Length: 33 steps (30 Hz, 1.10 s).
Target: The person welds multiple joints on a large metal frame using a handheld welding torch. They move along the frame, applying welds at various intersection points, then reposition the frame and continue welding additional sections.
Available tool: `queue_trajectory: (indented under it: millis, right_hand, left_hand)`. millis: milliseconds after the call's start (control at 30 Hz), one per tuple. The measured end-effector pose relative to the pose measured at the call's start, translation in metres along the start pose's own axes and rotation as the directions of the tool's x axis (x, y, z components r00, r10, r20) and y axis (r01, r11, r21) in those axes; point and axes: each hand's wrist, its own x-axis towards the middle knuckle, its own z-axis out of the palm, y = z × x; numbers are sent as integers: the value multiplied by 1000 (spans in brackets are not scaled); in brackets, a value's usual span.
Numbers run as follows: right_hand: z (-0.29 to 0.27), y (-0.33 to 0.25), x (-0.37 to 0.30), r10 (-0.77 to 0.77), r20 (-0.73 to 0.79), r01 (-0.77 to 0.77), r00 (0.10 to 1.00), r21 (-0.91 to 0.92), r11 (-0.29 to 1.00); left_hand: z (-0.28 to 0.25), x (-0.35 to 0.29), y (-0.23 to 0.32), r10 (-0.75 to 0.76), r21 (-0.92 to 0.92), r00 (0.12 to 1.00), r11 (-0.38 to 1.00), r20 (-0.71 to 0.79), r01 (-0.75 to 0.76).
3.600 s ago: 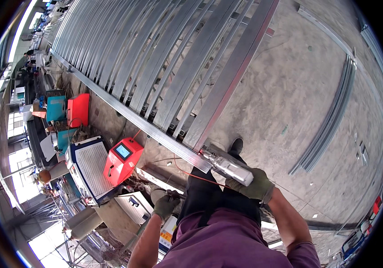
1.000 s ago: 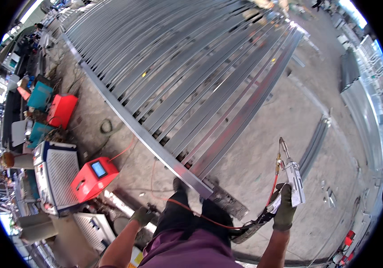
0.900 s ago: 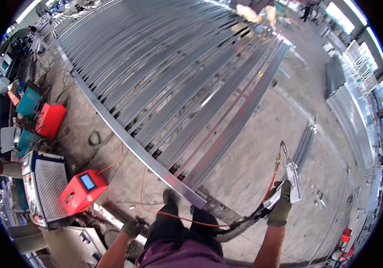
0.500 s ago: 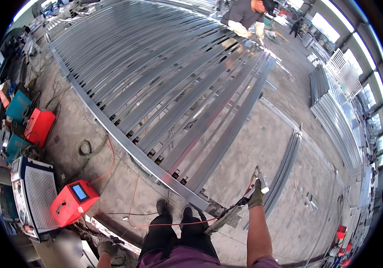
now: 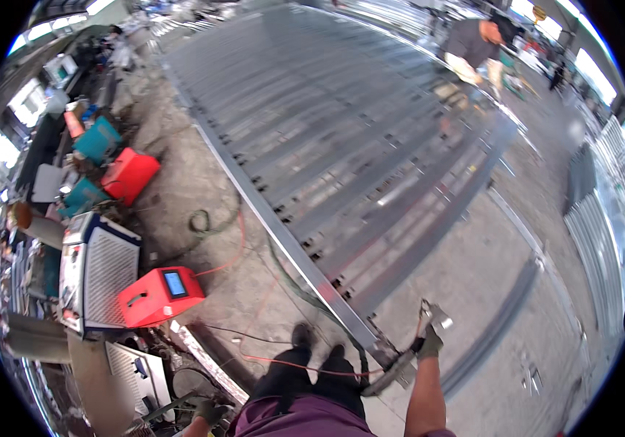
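Note:
My right hand [image 5: 430, 342], in a dark green work glove, is closed round a hand-held welding gun [image 5: 440, 319] with a silver head. A thick dark cable [image 5: 385, 380] and a thin orange hose trail from it past my legs. The gun is held above the floor, just beyond the near corner of a large metal slat frame [image 5: 283, 240], apart from it. My left hand [image 5: 210, 412], also gloved, is low at the left beside dark clutter; its fingers are too blurred to read.
A red wire-feeder box [image 5: 153, 302] with a screen stands by a white and blue machine [image 5: 112, 273] at my left. Another person [image 5: 476, 51] bends over the frame's far side. Metal bars [image 5: 498, 320] lie on the floor at right, and stacked panels [image 5: 596, 233] stand beyond.
My view has swung left, so the frame and machines appear farther right. My right hand still holds the welding gun. My left hand stays low, now near the dark clutter.

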Motion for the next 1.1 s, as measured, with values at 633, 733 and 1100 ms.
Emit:
queue_trajectory:
  millis: [633,733,1100]
  right_hand:
    - [-21,-62,-223,-198,307,355,931,-887,295]
    - [-22,-38,-198,-166,204,250,965,-906,342]
    - [-5,6,-81,115,-53,-125,992,-268,955]
  left_hand:
    - [-57,72,89,267,-190,963,944,-40,-270]
    - [-66,84,90,289,-204,957,939,33,-277]
    - [-96,117,66,60,16,998,998,-33,-59]
